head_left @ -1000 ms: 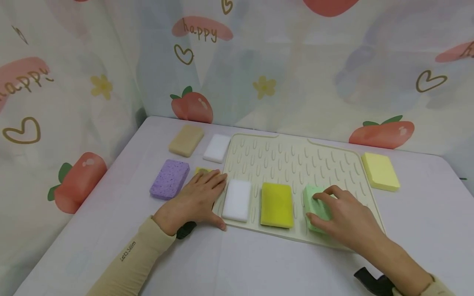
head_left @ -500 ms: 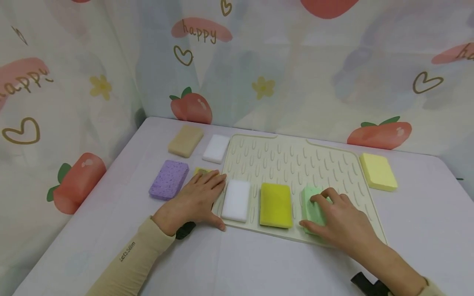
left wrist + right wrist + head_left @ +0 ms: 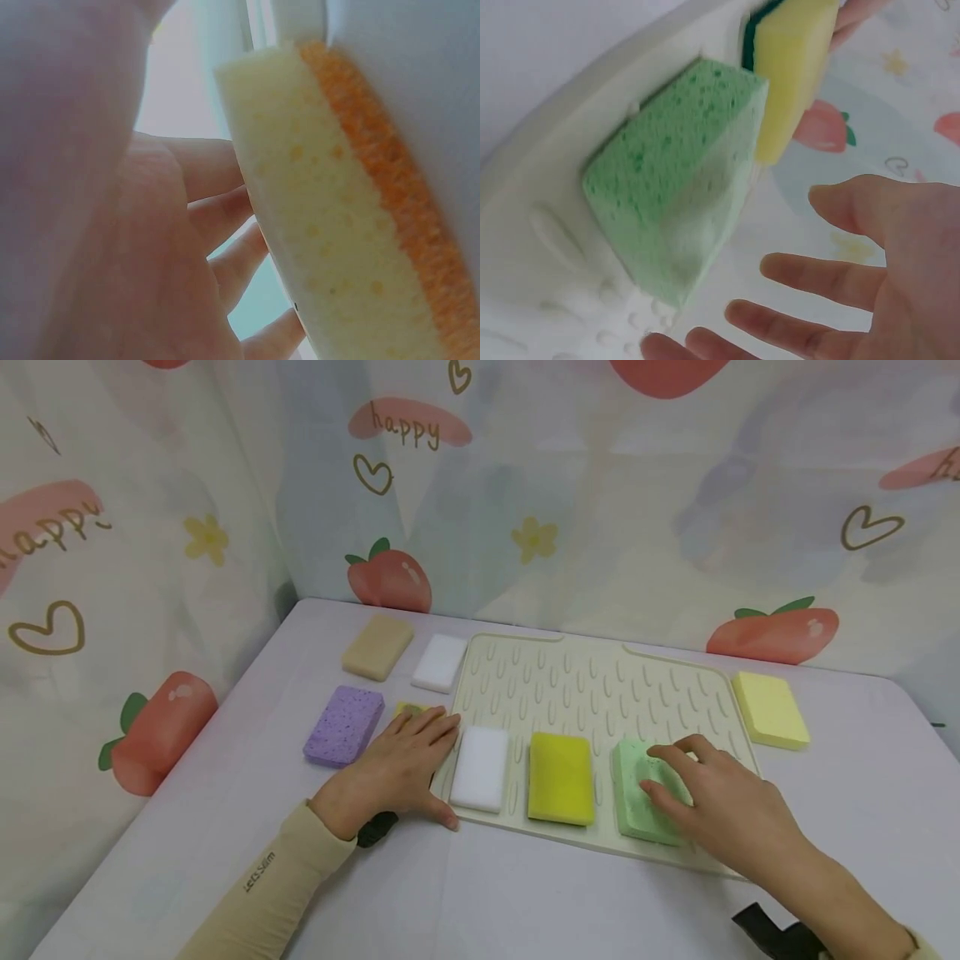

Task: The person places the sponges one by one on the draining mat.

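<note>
My left hand (image 3: 397,768) lies spread with straight fingers over a sponge at the drying mat's left edge. Only that sponge's patterned yellow end (image 3: 410,705) shows past the fingers in the head view. The left wrist view shows a pale yellow sponge with an orange layer (image 3: 315,187), the fingers behind it. My right hand (image 3: 727,802) hovers with loosely bent fingers over a green sponge (image 3: 633,797) on the ribbed mat (image 3: 570,677). In the right wrist view its fingers (image 3: 840,281) stand apart from the green sponge.
A white sponge (image 3: 480,768) and a yellow sponge (image 3: 561,778) lie in line on the mat. To its left are a purple sponge (image 3: 343,725), a tan sponge (image 3: 377,647) and another white sponge (image 3: 439,662). A pale yellow sponge (image 3: 771,710) lies to its right.
My right hand has let go of the green sponge and drawn back a little to the right, uncovering more of it. The left hand keeps its place.
</note>
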A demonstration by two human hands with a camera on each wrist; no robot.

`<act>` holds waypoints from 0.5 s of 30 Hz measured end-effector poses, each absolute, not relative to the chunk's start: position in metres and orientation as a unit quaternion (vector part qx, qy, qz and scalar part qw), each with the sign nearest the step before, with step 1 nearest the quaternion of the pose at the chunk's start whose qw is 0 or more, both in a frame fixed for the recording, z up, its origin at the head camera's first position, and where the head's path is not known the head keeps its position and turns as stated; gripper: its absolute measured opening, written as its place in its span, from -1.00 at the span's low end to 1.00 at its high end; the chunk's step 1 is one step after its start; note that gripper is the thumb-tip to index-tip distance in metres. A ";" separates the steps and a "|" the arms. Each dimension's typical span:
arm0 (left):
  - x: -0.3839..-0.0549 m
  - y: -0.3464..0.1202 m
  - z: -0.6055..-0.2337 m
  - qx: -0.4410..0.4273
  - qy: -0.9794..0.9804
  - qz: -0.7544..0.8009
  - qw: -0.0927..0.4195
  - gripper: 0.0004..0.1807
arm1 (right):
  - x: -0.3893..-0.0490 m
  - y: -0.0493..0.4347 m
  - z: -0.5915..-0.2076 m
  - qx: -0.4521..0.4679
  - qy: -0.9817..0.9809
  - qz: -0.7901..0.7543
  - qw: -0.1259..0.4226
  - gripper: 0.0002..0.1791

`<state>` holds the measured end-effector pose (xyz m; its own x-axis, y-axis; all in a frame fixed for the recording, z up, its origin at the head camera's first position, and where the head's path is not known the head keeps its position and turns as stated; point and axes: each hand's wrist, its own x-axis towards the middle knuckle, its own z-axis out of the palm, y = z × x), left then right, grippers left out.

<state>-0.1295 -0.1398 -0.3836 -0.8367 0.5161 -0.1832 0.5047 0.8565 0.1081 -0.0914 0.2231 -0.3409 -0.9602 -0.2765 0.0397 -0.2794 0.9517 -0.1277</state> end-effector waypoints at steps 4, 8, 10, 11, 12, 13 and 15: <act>-0.129 -0.140 -0.384 0.264 0.958 0.028 0.106 0.36 | -0.097 0.229 -0.336 0.138 -0.987 0.077 0.026 -0.53; -0.130 -0.140 -0.384 0.266 0.958 0.029 0.104 0.35 | -0.102 0.236 -0.336 0.140 -0.985 0.091 0.042 -0.57; -0.130 -0.140 -0.384 0.268 0.958 0.030 0.101 0.35 | -0.105 0.240 -0.336 0.140 -0.984 0.096 0.052 -0.59; -0.130 -0.140 -0.384 0.269 0.957 0.029 0.100 0.35 | -0.106 0.242 -0.337 0.140 -0.983 0.099 0.061 -0.60; -0.130 -0.140 -0.384 0.270 0.957 0.030 0.100 0.35 | -0.107 0.244 -0.337 0.141 -0.982 0.103 0.069 -0.61; -0.130 -0.140 -0.384 0.269 0.957 0.028 0.101 0.35 | -0.109 0.245 -0.337 0.141 -0.981 0.106 0.077 -0.62; -0.130 -0.140 -0.384 0.268 0.958 0.027 0.103 0.36 | -0.112 0.249 -0.338 0.142 -0.979 0.111 0.094 -0.64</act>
<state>-0.1301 -0.1399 -0.3842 -0.8354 0.5181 -0.1836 0.5068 0.8553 0.1077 -0.1116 0.2493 -0.3376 -0.9421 -0.2569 0.2155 -0.2986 0.9352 -0.1904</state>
